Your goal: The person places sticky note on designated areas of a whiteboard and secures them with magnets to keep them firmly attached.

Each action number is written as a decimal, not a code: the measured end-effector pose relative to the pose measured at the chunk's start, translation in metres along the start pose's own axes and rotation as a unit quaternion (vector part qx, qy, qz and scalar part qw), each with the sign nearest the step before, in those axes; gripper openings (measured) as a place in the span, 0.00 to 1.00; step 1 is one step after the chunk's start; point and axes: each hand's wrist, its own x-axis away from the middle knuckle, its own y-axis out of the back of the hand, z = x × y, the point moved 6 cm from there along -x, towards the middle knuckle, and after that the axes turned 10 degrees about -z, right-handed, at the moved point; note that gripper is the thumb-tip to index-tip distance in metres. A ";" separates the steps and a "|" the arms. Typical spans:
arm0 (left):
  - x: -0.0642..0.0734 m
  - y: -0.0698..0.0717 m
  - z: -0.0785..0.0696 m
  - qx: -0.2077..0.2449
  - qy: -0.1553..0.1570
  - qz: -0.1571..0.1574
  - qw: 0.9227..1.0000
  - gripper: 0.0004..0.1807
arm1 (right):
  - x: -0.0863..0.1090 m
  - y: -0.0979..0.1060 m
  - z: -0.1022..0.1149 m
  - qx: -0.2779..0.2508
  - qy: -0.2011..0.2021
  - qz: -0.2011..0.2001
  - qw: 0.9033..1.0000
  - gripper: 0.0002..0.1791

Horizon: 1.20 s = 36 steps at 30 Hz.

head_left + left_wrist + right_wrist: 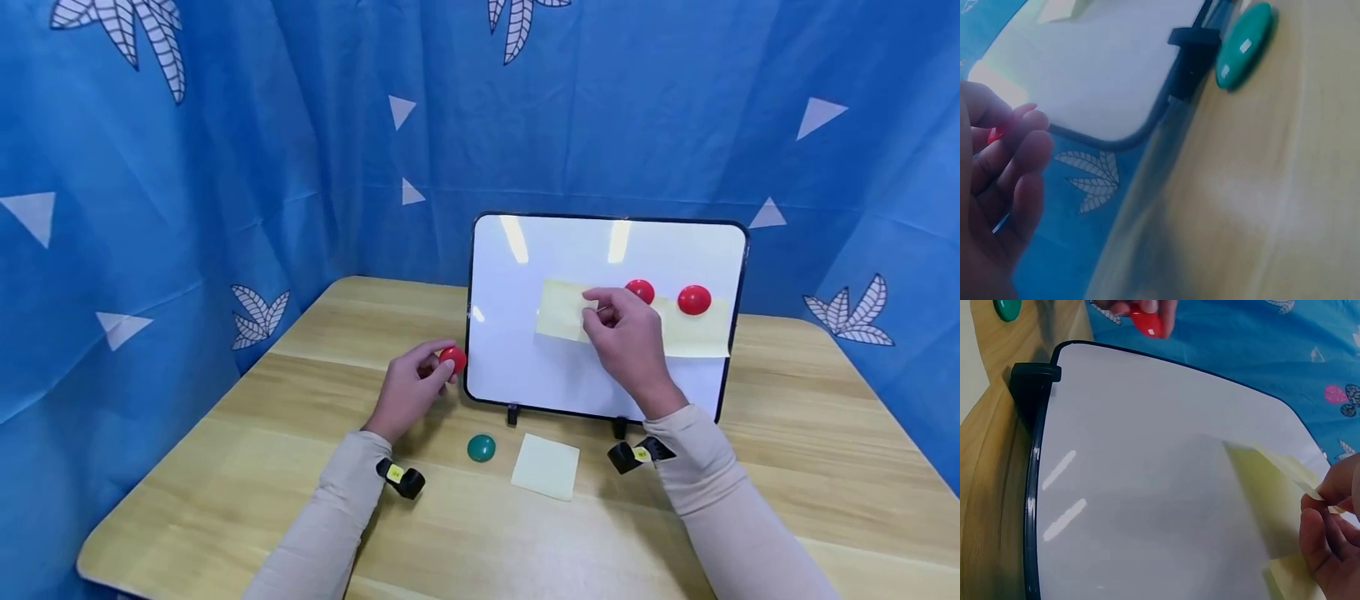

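Observation:
My left hand [411,385] pinches a round red magnet [452,359] between thumb and fingers, just beyond the left edge of a small whiteboard [502,350]. In the left wrist view only a sliver of that red magnet [999,132] shows past the fingers. At the board's face, my right hand [628,342] pinches the edge of a pale yellow sticky note [561,312]. The right wrist view has this note [1272,465] tilted away from the board's surface. Two more red magnets [694,300] sit on the board, the right one over another yellow note [693,337].
On the wooden table [285,467], a green magnet [482,447] lies in front of the board beside a loose pale yellow note [546,467]. Black feet [513,415] hold the board upright, leaning back. A blue patterned curtain [360,150] hangs behind.

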 end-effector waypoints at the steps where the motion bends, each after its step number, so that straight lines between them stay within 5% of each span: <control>1: -0.001 0.000 -0.003 0.003 -0.001 -0.001 1.000 0.18 | -0.001 0.001 0.000 0.006 0.000 -0.005 1.000 0.14; 10: -0.012 -0.009 -0.028 0.026 -0.018 -0.002 0.999 0.18 | -0.001 0.004 0.000 0.036 0.027 -0.038 0.998 0.16; 25: -0.023 -0.049 -0.076 0.083 -0.080 0.025 0.993 0.19 | 0.001 0.004 0.004 0.061 0.059 -0.056 0.995 0.15; 36: -0.027 -0.069 -0.101 0.086 -0.084 0.052 0.991 0.20 | 0.009 -0.003 0.002 0.079 0.062 -0.046 0.994 0.08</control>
